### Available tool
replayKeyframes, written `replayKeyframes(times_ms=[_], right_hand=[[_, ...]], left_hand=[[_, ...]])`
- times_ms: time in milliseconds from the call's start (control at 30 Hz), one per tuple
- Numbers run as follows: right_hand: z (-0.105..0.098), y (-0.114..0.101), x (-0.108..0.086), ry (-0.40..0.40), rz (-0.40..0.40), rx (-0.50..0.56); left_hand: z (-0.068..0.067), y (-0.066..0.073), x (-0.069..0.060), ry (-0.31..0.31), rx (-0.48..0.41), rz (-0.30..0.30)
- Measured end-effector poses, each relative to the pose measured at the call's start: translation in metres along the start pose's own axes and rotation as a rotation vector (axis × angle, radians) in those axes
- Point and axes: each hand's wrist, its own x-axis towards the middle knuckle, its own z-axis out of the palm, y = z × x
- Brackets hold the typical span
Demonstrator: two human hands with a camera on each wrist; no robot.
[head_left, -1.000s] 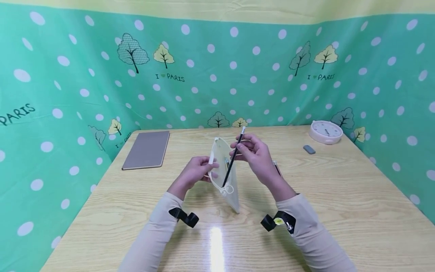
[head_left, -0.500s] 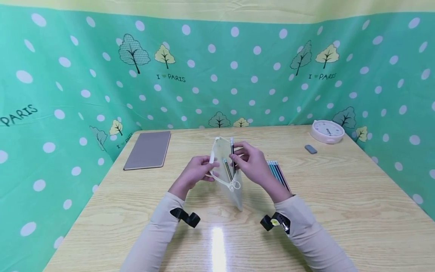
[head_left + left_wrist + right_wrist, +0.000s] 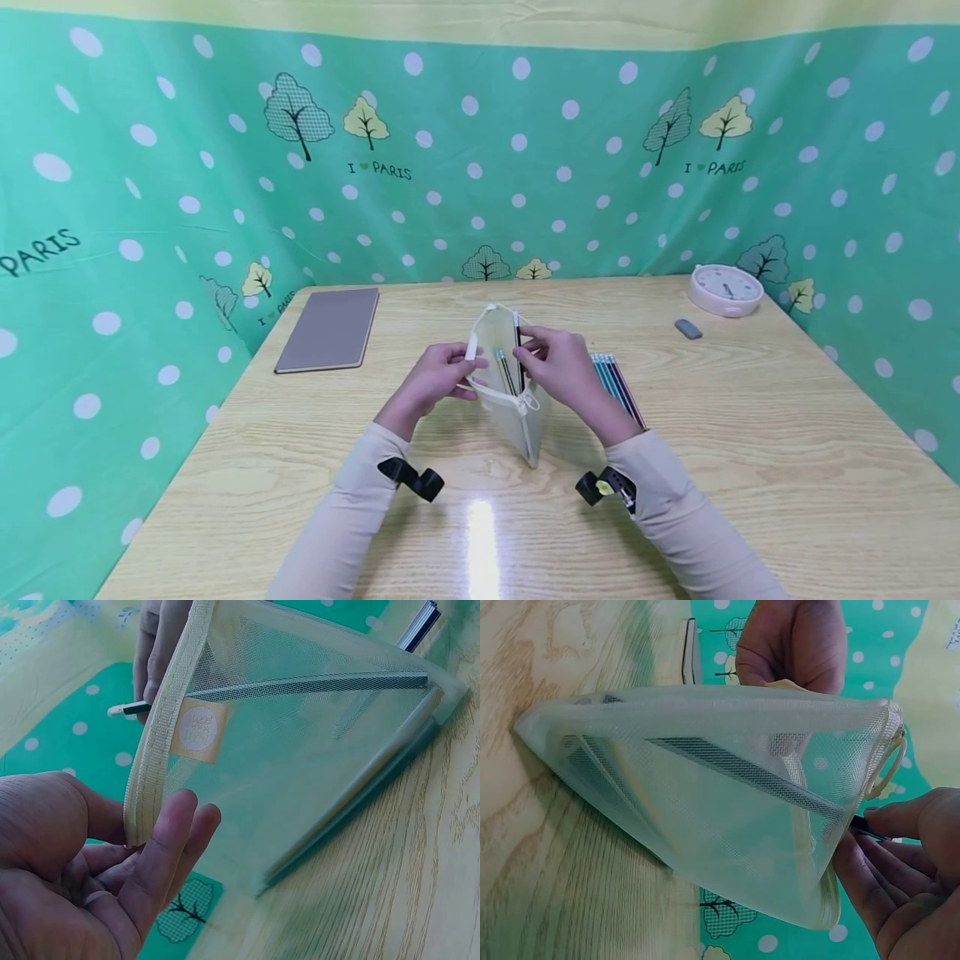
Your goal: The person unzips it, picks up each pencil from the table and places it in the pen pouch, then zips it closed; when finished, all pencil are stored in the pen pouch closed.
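Observation:
A cream mesh zip pouch (image 3: 513, 425) stands tilted on the table with its mouth open toward me. My left hand (image 3: 431, 379) pinches the zip edge between thumb and fingers, at the left side of the mouth. At the opposite side, my right hand (image 3: 558, 367) pinches a black pencil (image 3: 517, 329) near its white eraser end. Most of that pencil's length is inside the pouch, seen through the mesh in the right wrist view (image 3: 742, 772). Further pencils (image 3: 505, 371) lie inside, and a tan label (image 3: 199, 729) shows by the zip in the left wrist view.
Several teal and dark pencils (image 3: 617, 383) lie side by side on the table, partly behind my right forearm. A grey-brown notebook (image 3: 327, 329) lies at the back left. Toward the back right are a grey eraser (image 3: 687, 329) and a pink round clock (image 3: 725, 290).
My right hand has brought the black pencil down into the pouch, from a slant above the mouth to nearly upright. The row of pencils on the table has come into fuller view.

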Motion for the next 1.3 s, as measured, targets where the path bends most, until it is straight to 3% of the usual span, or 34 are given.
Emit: replayKeyframes(times_ms=[267,433,533,700,800,1133,1300], right_hand=[[-0.001,0.002,-0.001,-0.004,-0.023,-0.021],[-0.002,0.002,0.000,0.013,-0.032,0.044],[-0.003,0.005,0.002,-0.010,-0.002,0.181],[-0.010,0.009,0.006,-0.048,0.118,0.489],[-0.015,0.009,0.007,-0.048,0.166,0.574],[-0.018,0.010,0.008,-0.054,0.192,0.572],[-0.032,0.012,0.008,-0.035,0.211,0.578]], left_hand=[[0.000,0.000,0.001,0.000,-0.009,-0.006],[0.000,0.001,0.001,0.003,-0.009,0.000],[0.000,0.000,0.000,0.003,-0.010,0.005],[0.000,0.001,0.000,0.010,-0.014,0.002],[-0.001,0.002,0.000,0.017,-0.010,-0.002],[-0.004,-0.001,-0.001,0.014,-0.011,-0.002],[-0.001,0.000,0.002,0.014,-0.011,0.004]])
